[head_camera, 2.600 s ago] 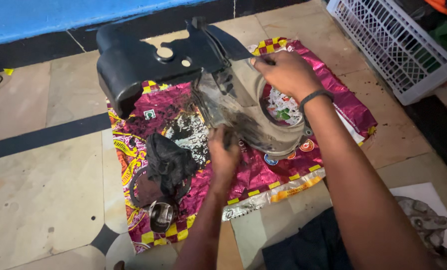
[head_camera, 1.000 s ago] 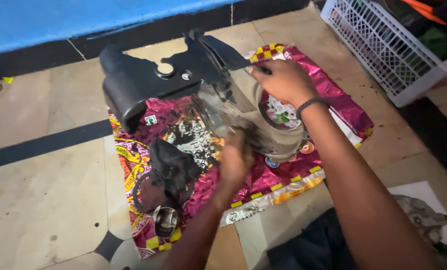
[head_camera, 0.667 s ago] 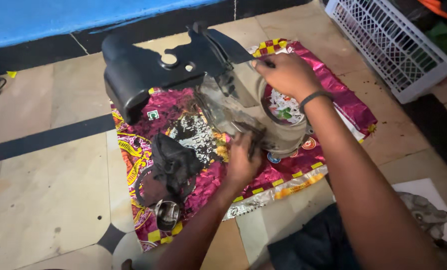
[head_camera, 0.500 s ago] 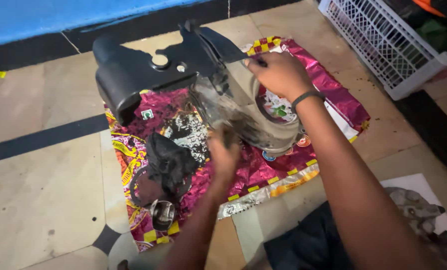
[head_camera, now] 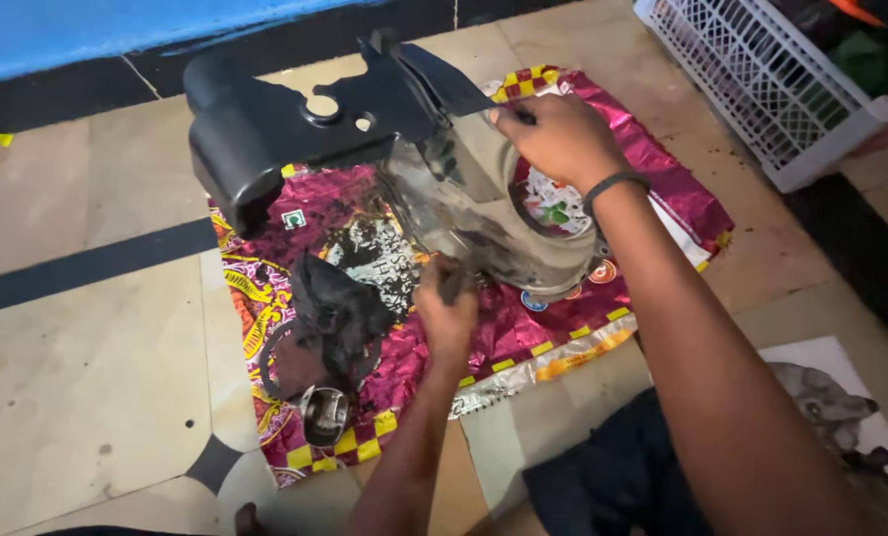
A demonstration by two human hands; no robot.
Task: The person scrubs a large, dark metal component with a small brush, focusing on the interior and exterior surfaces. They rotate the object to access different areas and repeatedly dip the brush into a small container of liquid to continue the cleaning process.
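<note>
Right hand (head_camera: 561, 139) closed over top edge of metal engine casing (head_camera: 483, 213), steadying it upright on patterned cloth (head_camera: 652, 179) spread over floor (head_camera: 86, 377). Left hand (head_camera: 449, 318) curled at casing's lower edge, gripping small dark tool, kind unclear. Black cover (head_camera: 285, 129) attached at casing's left. White crate (head_camera: 761, 79) well apart, upper right.

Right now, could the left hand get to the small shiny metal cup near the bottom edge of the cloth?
Probably yes. The left hand is at the underside of the engine housing, while the metal cup lies close by, below and to its left on the cloth, uncovered, beside a dark rag.
</note>
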